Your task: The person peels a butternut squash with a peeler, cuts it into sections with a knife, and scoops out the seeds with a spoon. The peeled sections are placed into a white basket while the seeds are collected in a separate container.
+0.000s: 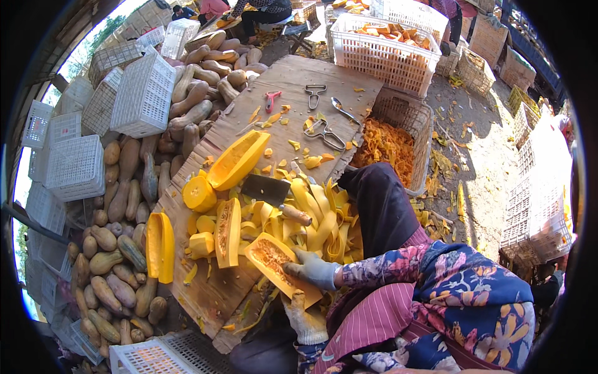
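My left hand, in a pale stained glove, holds the lower end of a peeled squash half with seeds and pulp in its hollow. My right hand, in a grey-white glove, grips the upper side, fingers reaching over the rim into the hollow. Just beyond lie a seeded squash piece, a hollowed half, another hollowed half and a cleaver on yellow peel strips. Farther up the wooden board are a red peeler, two metal peelers and a spoon.
A crate of orange pulp stands beside my raised knee, near a white crate of squash pieces. Whole squashes are heaped left of the board, among stacked crates. Another crate sits at the bottom. Other people work at the top.
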{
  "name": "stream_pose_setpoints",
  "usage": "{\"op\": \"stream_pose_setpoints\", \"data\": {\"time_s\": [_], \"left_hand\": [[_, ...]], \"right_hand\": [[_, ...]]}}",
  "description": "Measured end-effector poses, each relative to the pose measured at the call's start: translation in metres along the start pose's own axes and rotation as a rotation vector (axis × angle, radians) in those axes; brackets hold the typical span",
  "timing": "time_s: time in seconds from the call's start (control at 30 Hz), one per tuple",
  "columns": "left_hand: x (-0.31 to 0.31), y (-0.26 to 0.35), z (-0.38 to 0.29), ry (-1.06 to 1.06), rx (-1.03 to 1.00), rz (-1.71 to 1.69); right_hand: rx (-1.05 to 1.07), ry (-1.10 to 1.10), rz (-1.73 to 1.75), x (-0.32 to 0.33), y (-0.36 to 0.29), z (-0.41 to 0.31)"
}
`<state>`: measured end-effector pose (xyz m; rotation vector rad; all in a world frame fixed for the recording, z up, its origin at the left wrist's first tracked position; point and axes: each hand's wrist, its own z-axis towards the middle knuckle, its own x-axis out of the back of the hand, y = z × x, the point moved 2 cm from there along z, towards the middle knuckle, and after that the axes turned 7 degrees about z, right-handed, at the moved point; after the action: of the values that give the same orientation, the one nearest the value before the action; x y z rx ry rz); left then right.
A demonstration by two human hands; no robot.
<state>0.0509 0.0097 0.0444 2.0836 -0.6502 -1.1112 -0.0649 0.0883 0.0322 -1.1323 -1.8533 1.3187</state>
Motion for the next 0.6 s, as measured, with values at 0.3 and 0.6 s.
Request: {"op": "stream_pose_setpoints", "data": {"time_s": [0.3, 0.6], "left_hand": [[0.016, 0.003, 0.007, 0.046, 0.058, -0.007], [0.047, -0.005, 0.009, 0.139, 0.288, -0.285]], "right_hand": [[0.129, -0.24, -0.37, 0.035, -0.031, 0.009], [0.243, 0.511, -0.524, 0.257, -0.108, 0.146]]}}
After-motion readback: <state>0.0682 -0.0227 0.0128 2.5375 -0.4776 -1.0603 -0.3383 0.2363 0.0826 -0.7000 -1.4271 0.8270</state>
